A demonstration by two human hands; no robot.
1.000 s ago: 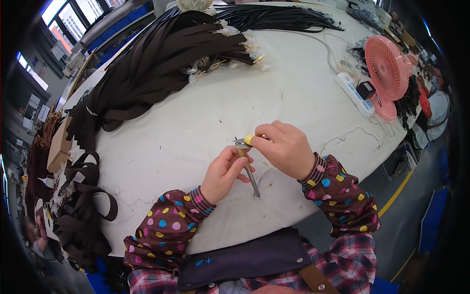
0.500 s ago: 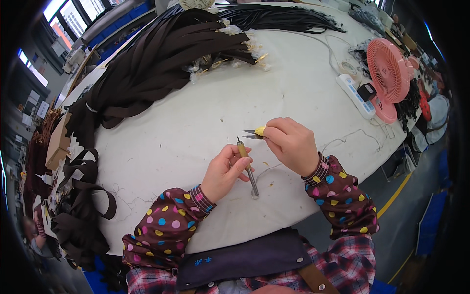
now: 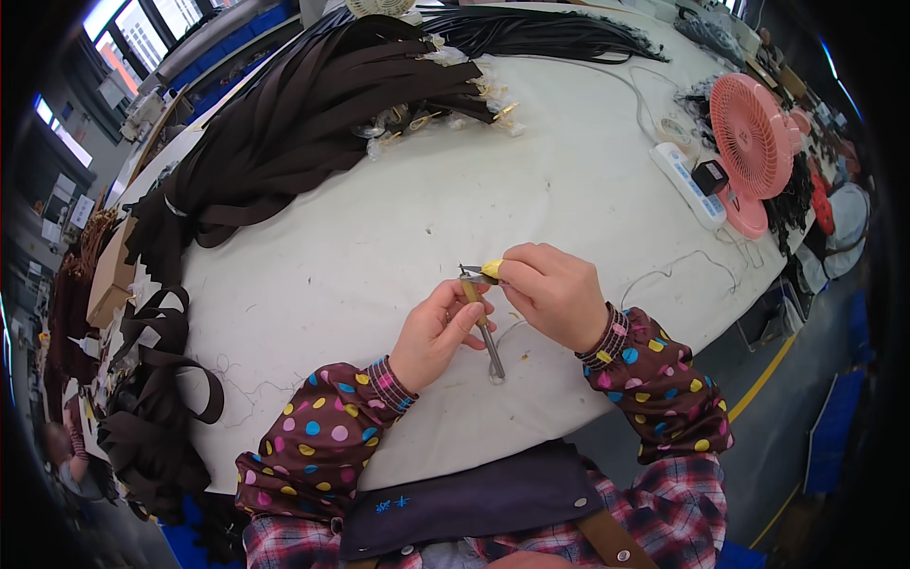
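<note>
Upright between the fingers of my left hand (image 3: 428, 332) is a slim pen-like tool with a metal shaft (image 3: 489, 339), a yellowish upper section and a thin dark tip. Its exact kind does not show. My right hand (image 3: 557, 294) grips small thread snips (image 3: 491, 270) with yellow on the handle. The snips' blades lie at the tool's upper end, around or against the thin tip; which one I cannot tell. Both hands are above the white-covered table (image 3: 379, 232), near its front edge.
Dark brown straps (image 3: 294, 114) with gold-coloured ends in clear plastic cover the far left. Black cords (image 3: 545, 36) lie behind them. On the right stand a pink fan (image 3: 751, 133) and a white power strip (image 3: 686, 182). More dark straps (image 3: 152, 431) hang at the left edge.
My right hand has moved a little left and down, bringing the snips' blades from beside the tool onto its tip. My left hand has stayed nearly still.
</note>
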